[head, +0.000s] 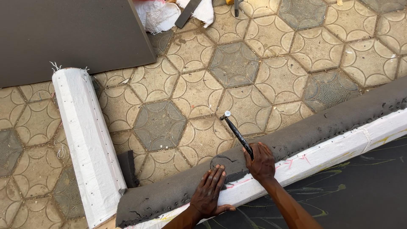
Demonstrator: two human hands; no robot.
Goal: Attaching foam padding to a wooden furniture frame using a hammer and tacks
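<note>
Currently I log: right hand [261,163] clamps hammer [237,133], head at 11 o'clock | left hand [210,189] flat, fingers together, on grey foam strip [296,138] | foam seemingly tacked at 3 o'clock, loose near 7.

2 bare forearms end in the left hand [210,191] and right hand [260,162], seemingly without sleeves, rings or gloves.

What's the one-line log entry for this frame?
right hand: holds hammer, raised | left hand: flat on grey foam strip | foam lies along white frame edge | floor: hexagon pavers
</note>
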